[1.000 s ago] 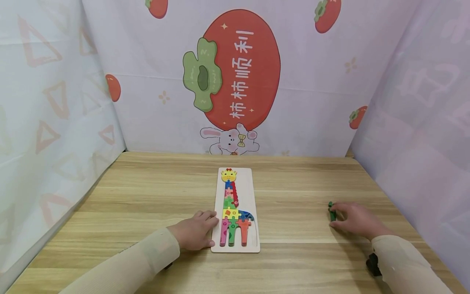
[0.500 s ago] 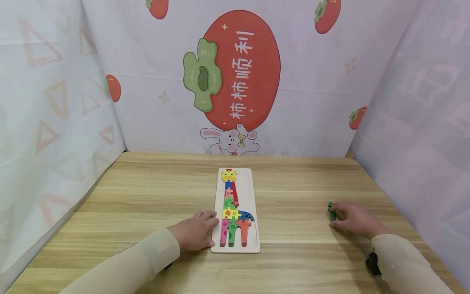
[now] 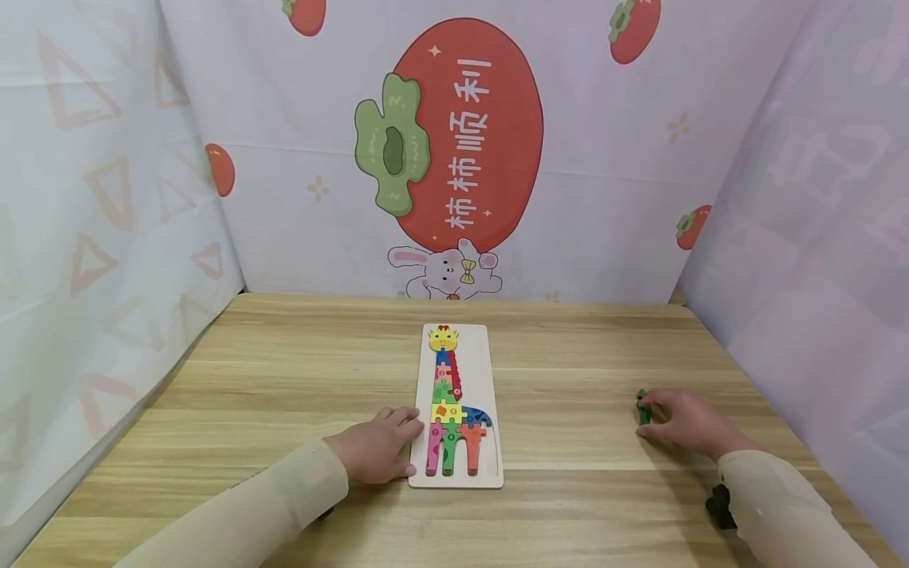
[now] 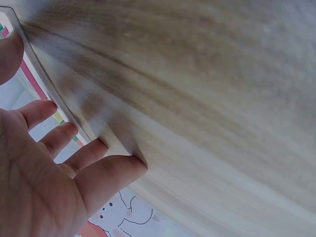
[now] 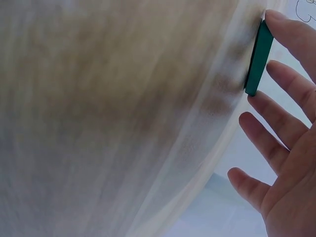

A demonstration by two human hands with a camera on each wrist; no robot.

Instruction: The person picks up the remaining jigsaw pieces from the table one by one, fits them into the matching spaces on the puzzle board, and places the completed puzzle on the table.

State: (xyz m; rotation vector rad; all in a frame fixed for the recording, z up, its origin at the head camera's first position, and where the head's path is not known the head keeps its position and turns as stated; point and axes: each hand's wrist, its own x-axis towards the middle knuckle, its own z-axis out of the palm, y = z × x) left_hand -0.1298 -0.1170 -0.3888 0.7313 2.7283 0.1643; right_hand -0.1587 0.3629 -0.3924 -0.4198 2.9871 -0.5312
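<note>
A giraffe jigsaw of coloured, numbered pieces lies in a pale wooden puzzle board (image 3: 486,355) at the middle of the table. At the board's lower right, beside the orange leg, a narrow stretch of bare recess shows. My left hand (image 3: 376,446) rests at the board's left edge, thumb and fingers relaxed against it; in the left wrist view the left hand (image 4: 54,168) has its fingertips down by that edge. Off to the right, my right hand (image 3: 692,424) pinches a small dark green puzzle piece (image 3: 644,412) at the tabletop. The right wrist view shows this green piece (image 5: 259,59) between thumb and fingertips.
The wood-grain table (image 3: 568,521) is bounded by a printed cloth backdrop (image 3: 604,197) behind and cloth sides at left and right. Wide bare tabletop lies between the board and my right hand.
</note>
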